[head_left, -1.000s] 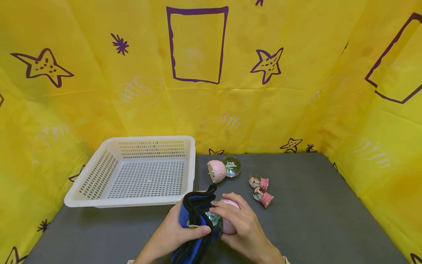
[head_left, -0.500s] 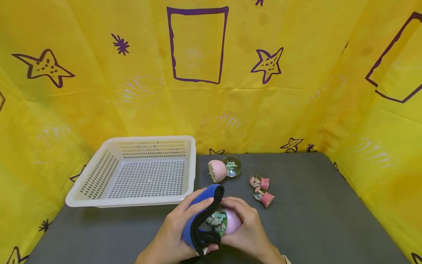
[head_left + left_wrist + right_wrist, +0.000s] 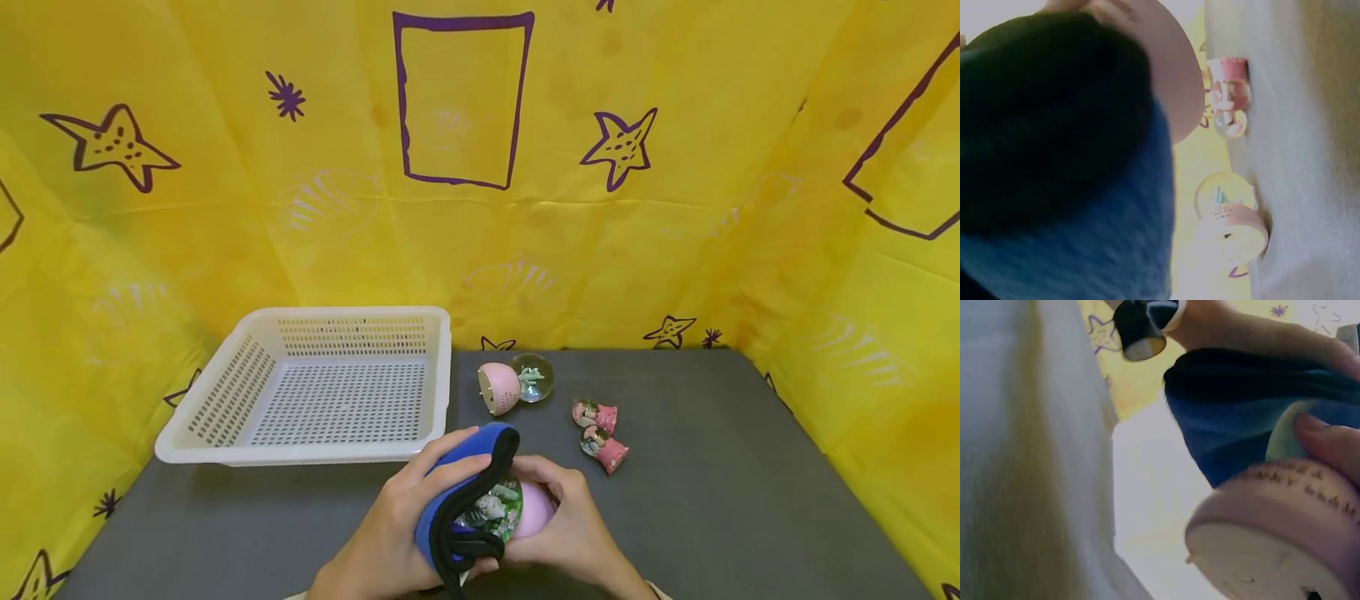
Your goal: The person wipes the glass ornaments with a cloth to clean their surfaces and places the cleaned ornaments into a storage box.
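Note:
Low in the middle of the head view, my left hand holds a folded blue cloth with black edging around the glass ball of a snow globe. My right hand grips the globe's pink base, which lies tipped to the right. Green and white figures show through the glass; the cloth hides its left part. The right wrist view shows the base's pale underside and lettering on its side, too blurred to read. In the left wrist view the cloth covers much of the picture.
A white plastic basket stands at the left on the grey table. Behind the hands, another pink-based snow globe lies on its side. Two small snow globes lie together to the right. Yellow patterned fabric surrounds the table.
My left hand has turned the cloth from beside the glass to around it. The globe has turned in my right hand, showing more of its figures. The head view has shifted slightly.

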`<act>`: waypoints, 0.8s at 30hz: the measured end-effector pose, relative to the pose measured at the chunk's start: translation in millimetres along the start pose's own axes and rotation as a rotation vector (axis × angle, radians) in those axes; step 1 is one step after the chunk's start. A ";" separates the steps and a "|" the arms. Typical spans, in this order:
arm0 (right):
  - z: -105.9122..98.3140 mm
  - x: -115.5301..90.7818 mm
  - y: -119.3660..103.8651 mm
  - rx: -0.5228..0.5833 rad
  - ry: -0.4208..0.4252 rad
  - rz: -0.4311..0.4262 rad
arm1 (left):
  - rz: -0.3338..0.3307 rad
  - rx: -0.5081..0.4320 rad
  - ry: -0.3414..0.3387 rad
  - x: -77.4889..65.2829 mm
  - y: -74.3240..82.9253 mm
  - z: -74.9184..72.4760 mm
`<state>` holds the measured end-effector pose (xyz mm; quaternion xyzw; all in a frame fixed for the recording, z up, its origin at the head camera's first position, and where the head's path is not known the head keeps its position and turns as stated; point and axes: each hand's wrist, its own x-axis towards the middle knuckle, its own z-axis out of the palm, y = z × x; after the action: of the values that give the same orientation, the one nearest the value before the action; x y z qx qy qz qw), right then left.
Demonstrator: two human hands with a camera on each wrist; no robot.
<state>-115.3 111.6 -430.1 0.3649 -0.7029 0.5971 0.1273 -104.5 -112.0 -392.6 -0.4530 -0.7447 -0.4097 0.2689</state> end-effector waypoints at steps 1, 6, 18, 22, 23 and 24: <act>-0.1 0.0 -0.4 -0.035 0.015 -0.025 | -0.036 -0.035 -0.009 -1.0 -0.9 0.0; -0.2 -0.6 -2.6 -0.113 0.056 -0.129 | -0.244 -0.228 -0.097 -4.1 -2.0 -4.4; 4.1 2.6 -2.6 -0.191 0.183 -0.231 | -0.504 -0.375 -0.182 -6.4 -3.7 -11.5; 4.3 1.1 -4.6 -0.149 0.195 -0.136 | -0.503 -0.335 -0.158 -5.9 -1.6 -7.8; 4.1 0.6 -5.2 -0.121 0.195 -0.097 | -0.496 -0.313 -0.149 -5.8 -0.9 -6.5; 3.7 0.1 -5.8 -0.090 0.194 -0.057 | -0.484 -0.291 -0.138 -5.8 -0.4 -5.3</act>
<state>-110.5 108.0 -426.7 0.3193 -0.7028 0.5934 0.2280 -102.1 -119.3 -394.4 -0.3228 -0.7811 -0.5327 0.0444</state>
